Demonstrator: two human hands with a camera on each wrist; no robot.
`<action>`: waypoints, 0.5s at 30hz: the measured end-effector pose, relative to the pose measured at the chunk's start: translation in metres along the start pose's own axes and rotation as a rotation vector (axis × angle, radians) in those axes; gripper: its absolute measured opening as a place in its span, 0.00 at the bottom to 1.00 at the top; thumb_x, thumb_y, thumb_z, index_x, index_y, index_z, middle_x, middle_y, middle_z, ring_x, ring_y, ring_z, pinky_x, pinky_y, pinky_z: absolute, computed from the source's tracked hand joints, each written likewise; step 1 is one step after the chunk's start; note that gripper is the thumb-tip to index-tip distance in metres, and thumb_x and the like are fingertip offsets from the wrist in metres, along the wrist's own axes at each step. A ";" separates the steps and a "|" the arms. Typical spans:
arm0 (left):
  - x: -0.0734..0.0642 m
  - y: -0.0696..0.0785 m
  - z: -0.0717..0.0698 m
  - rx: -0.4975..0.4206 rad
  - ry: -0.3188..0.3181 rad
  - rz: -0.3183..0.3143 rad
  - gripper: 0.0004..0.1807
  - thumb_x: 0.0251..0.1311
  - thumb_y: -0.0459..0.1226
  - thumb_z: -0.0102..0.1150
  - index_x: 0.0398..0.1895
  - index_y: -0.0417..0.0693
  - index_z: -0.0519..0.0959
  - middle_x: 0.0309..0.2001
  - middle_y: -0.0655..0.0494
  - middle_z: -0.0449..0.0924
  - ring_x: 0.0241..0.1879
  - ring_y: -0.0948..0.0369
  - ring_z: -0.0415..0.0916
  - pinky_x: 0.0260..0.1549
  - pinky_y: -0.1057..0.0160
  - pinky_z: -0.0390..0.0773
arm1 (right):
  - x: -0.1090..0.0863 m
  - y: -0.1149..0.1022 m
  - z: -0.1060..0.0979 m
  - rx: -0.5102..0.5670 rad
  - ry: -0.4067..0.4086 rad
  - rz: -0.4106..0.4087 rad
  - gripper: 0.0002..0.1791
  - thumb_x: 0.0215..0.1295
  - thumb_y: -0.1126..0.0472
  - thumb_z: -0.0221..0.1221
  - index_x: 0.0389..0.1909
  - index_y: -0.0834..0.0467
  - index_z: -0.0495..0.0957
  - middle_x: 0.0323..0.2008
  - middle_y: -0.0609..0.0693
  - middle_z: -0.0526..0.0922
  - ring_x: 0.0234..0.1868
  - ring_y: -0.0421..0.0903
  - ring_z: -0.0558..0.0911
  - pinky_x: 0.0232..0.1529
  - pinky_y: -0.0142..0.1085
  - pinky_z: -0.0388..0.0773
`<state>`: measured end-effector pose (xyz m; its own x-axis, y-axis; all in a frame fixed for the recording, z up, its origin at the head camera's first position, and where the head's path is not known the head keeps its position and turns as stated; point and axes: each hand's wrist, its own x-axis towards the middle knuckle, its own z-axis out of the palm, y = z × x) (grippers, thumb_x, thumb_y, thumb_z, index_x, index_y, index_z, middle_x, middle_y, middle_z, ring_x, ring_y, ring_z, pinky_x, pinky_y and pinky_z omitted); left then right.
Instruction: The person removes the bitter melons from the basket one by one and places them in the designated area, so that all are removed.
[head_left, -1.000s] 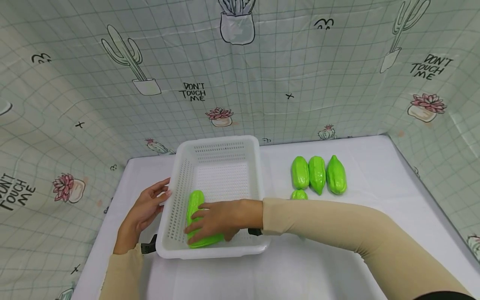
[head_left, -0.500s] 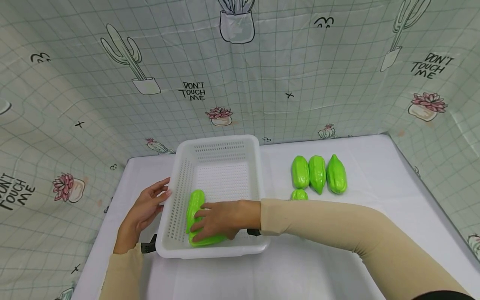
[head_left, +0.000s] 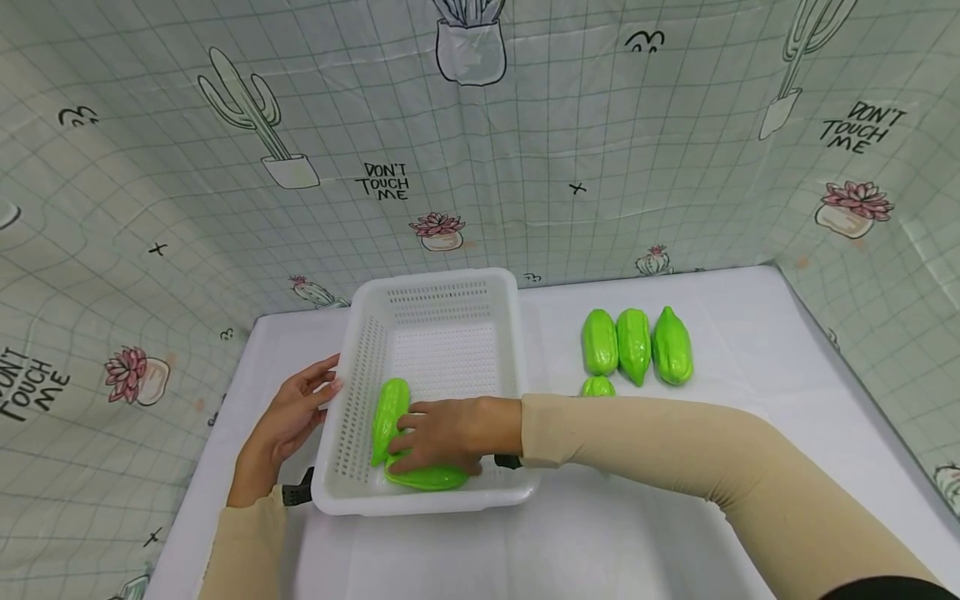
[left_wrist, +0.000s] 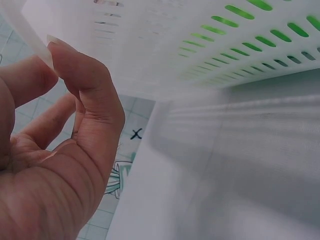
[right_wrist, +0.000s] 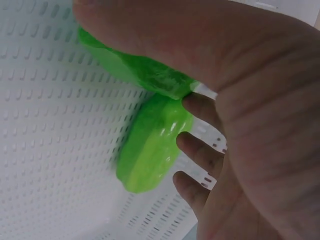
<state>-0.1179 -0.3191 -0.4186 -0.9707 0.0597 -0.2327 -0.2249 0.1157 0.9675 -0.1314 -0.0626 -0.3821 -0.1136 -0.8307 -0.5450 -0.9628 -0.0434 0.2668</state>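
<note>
My left hand (head_left: 296,417) pinches the left rim of a white perforated basket (head_left: 423,507); the thumb and a finger meet at that rim in the left wrist view. Inside the basket, my right hand (head_left: 442,433) holds a ribbed green fruit (head_left: 431,479) lying crosswise near the front wall. In the right wrist view the thumb lies along this fruit (right_wrist: 120,65), and a fingertip touches its end. A second green fruit (head_left: 391,417) lies lengthwise by the left wall, its lower end against the held one. The palm side of the right hand is hidden from the head view.
On the white-covered table (head_left: 600,542), three green fruits (head_left: 633,346) stand in a row right of the basket. Another fruit (head_left: 597,387) is partly hidden behind the right sleeve (head_left: 645,433). A patterned cloth (head_left: 525,150) rises behind the table and along both sides.
My right hand has shifted slightly to the right in the basket, and the crosswise fruit has slid right with it. The left hand has stayed at the rim.
</note>
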 end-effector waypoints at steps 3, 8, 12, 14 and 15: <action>0.000 0.000 0.000 -0.003 0.002 -0.003 0.37 0.81 0.33 0.53 0.84 0.35 0.50 0.53 0.60 0.71 0.48 0.70 0.82 0.45 0.68 0.86 | -0.001 0.000 0.000 -0.005 -0.004 0.004 0.60 0.55 0.43 0.80 0.84 0.30 0.52 0.81 0.36 0.56 0.80 0.43 0.57 0.80 0.36 0.56; 0.000 -0.001 0.001 0.004 0.004 -0.011 0.37 0.80 0.34 0.54 0.85 0.37 0.50 0.55 0.59 0.71 0.48 0.70 0.82 0.45 0.67 0.86 | -0.001 0.000 0.001 0.000 -0.022 0.013 0.63 0.54 0.44 0.81 0.84 0.29 0.50 0.81 0.36 0.55 0.80 0.43 0.57 0.80 0.35 0.57; 0.000 -0.002 0.001 0.010 0.005 -0.013 0.38 0.80 0.34 0.55 0.85 0.37 0.50 0.55 0.58 0.71 0.48 0.69 0.82 0.46 0.66 0.86 | 0.000 0.000 0.001 0.008 -0.031 0.017 0.64 0.53 0.44 0.82 0.84 0.29 0.50 0.81 0.36 0.55 0.80 0.43 0.57 0.80 0.35 0.57; 0.000 -0.003 0.001 0.010 0.005 -0.011 0.38 0.80 0.34 0.55 0.85 0.37 0.50 0.55 0.58 0.71 0.48 0.69 0.82 0.46 0.66 0.86 | 0.001 -0.001 0.001 0.010 -0.033 0.019 0.64 0.53 0.43 0.81 0.84 0.29 0.50 0.81 0.36 0.55 0.81 0.42 0.56 0.80 0.36 0.56; 0.000 -0.003 0.001 0.009 0.005 -0.010 0.37 0.80 0.34 0.55 0.85 0.37 0.51 0.55 0.58 0.71 0.48 0.69 0.82 0.46 0.66 0.86 | 0.001 -0.001 0.001 0.005 -0.034 0.018 0.64 0.53 0.43 0.81 0.84 0.30 0.50 0.81 0.36 0.55 0.81 0.42 0.56 0.80 0.36 0.56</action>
<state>-0.1176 -0.3185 -0.4213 -0.9689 0.0536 -0.2416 -0.2336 0.1248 0.9643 -0.1307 -0.0627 -0.3835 -0.1395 -0.8119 -0.5669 -0.9618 -0.0251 0.2727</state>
